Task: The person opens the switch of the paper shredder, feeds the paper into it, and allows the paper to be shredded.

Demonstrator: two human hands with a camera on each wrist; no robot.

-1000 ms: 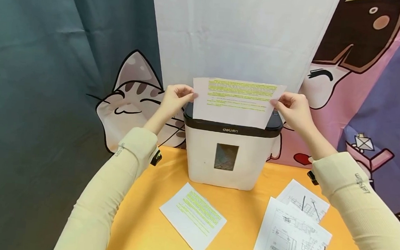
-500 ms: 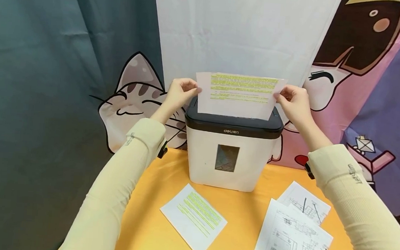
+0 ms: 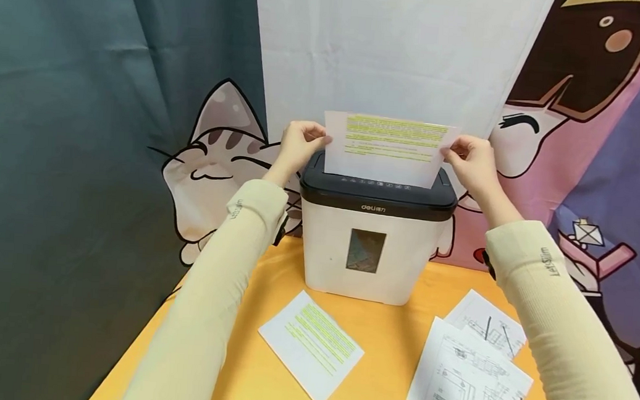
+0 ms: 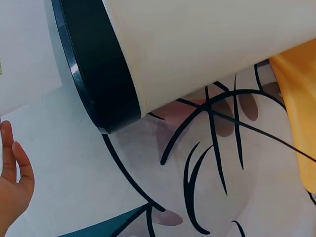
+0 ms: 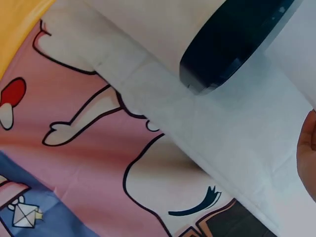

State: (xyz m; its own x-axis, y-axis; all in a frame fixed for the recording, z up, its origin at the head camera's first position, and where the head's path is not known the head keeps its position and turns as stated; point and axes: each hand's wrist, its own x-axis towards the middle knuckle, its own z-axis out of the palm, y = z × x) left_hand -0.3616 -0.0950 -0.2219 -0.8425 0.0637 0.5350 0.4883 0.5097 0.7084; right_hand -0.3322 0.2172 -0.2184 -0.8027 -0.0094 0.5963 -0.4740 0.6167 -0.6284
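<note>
Highlighted sheet (image 3: 386, 167), long axis crosswise, edge-pinched by fingers of left hand (image 3: 300, 143) and right hand (image 3: 472, 163); paper shredder (image 3: 369, 197) below fingers.

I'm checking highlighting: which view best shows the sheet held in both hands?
The head view: the sheet faces the camera there, its yellow-marked lines plain. The left wrist view catches only part, upper left, nearly all blank; the right wrist view, only a blank part, upper right.

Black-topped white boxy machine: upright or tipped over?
Upright. The black-topped white boxy machine stands base-down on the yellow surface, black top uppermost, front lettering nearly level.
</note>
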